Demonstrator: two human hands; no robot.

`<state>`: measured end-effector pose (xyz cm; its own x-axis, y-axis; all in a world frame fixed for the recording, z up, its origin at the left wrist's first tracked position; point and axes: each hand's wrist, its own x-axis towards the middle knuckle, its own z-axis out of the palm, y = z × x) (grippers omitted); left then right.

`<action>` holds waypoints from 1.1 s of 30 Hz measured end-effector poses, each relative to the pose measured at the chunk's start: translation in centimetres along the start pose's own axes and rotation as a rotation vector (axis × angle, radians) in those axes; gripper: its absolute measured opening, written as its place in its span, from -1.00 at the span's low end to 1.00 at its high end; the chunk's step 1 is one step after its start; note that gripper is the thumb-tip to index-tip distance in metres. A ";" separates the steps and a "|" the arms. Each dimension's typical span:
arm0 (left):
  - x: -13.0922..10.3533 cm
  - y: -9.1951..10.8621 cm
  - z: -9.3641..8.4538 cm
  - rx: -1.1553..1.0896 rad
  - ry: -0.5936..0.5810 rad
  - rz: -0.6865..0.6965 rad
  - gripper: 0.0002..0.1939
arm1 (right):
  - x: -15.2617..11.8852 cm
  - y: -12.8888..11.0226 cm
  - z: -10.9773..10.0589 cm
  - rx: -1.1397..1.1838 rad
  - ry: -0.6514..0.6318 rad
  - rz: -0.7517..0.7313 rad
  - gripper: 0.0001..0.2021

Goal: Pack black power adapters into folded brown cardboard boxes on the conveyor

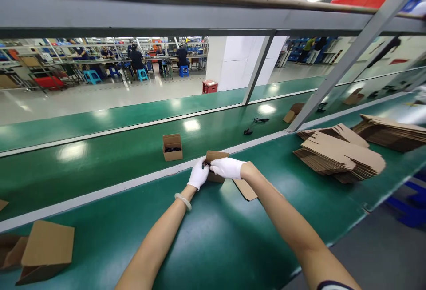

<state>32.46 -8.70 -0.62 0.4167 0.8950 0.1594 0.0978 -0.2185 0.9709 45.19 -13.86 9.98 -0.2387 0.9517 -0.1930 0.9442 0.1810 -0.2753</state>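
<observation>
A small open cardboard box [217, 178] stands at the near edge of the white strip, between my two white-gloved hands. My left hand [199, 173] is closed on the box's left side. At the box's opening is my right hand [227, 167], its fingers pressed together over something dark; what they hold is mostly hidden. Just right of the box, a flat piece of cardboard [246, 189] lies on the green surface. Beyond the white strip sits another open box [172, 148] with black cable inside.
Stacks of flat cardboard [333, 154] lie at the right. A black cable [261, 120] and an open box [293, 113] are on the far green belt [213, 125]. Another box [49, 245] stands at the lower left. A slanted metal post [353, 50] rises at the right.
</observation>
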 end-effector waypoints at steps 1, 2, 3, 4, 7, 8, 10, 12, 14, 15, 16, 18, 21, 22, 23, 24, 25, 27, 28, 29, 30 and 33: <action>-0.1 0.0 0.0 0.000 -0.003 0.003 -0.61 | 0.6 -0.2 0.5 0.018 -0.027 0.010 -0.73; -0.2 0.0 0.1 0.003 -0.004 0.007 -0.61 | 1.2 -0.5 0.9 0.029 -0.044 0.018 -0.71; -0.3 -0.1 0.1 0.009 -0.002 0.012 -0.62 | 1.9 -0.8 1.3 0.036 -0.048 0.025 -0.69; -0.4 -0.1 0.1 0.018 0.006 0.016 -0.62 | 2.5 -1.0 1.6 0.046 -0.049 0.031 -0.68; -0.5 -0.3 -0.3 0.067 0.069 0.010 -0.67 | 2.9 -1.3 1.7 0.080 -0.017 0.013 -0.67; -0.4 -0.4 -0.6 0.088 0.101 -0.001 -0.70 | 2.6 -1.1 1.4 0.095 0.013 -0.006 -0.69; 0.3 -0.4 -1.6 0.128 0.182 -0.026 -0.75 | 1.3 0.1 0.7 0.119 0.124 0.040 -0.69; 1.5 -0.2 -2.8 0.164 0.279 -0.054 -0.78 | -0.3 2.2 -0.1 0.109 0.227 0.267 -0.67; 3.1 0.1 -4.1 0.196 0.376 -0.081 -0.77 | -1.6 4.9 -0.4 0.070 0.245 0.561 -0.64; 4.0 0.3 -4.6 0.210 0.416 -0.094 -0.76 | -2.1 6.2 -0.4 0.052 0.219 0.666 -0.65; 4.9 0.4 -5.1 0.221 0.447 -0.104 -0.75 | -2.5 7.4 -0.2 0.039 0.187 0.745 -0.66; 6.3 0.6 -5.9 0.235 0.481 -0.122 -0.74 | -2.8 9.1 0.6 0.029 0.138 0.844 -0.70; 7.1 0.7 -6.6 0.250 0.504 -0.135 -0.70 | -2.8 10.3 1.9 0.034 0.118 0.904 -0.76; 7.0 0.7 -6.7 0.259 0.520 -0.131 -0.67 | -2.7 10.5 2.3 0.039 0.123 0.911 -0.75; 6.7 0.7 -6.8 0.272 0.541 -0.124 -0.62 | -2.7 10.6 2.6 0.044 0.130 0.920 -0.73; 6.3 0.7 -6.8 0.286 0.573 -0.107 -0.58 | -2.7 10.7 2.8 0.050 0.137 0.933 -0.71; 5.8 0.8 -6.6 0.294 0.608 -0.080 -0.55 | -2.7 10.8 2.9 0.057 0.142 0.949 -0.68; 4.3 0.9 -5.9 0.279 0.616 -0.028 -0.54 | -2.8 11.0 3.0 0.078 0.145 0.978 -0.65; 3.4 0.9 -5.2 0.259 0.556 -0.027 -0.57 | -2.9 11.0 3.0 0.092 0.144 0.986 -0.65; 2.5 0.9 -4.4 0.236 0.463 -0.043 -0.61 | -3.1 11.0 3.0 0.109 0.141 0.987 -0.66; 1.6 0.9 -3.4 0.214 0.351 -0.075 -0.65 | -3.2 10.9 3.1 0.127 0.140 0.981 -0.67; -1.0 0.8 -0.1 0.180 0.105 -0.179 -0.73 | -3.6 9.8 3.5 0.177 0.159 0.935 -0.70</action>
<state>32.01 -9.70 0.07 0.2829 0.9590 0.0152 0.3245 -0.1106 0.9394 54.54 -16.35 4.66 0.6386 0.7168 -0.2800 0.6857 -0.6952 -0.2157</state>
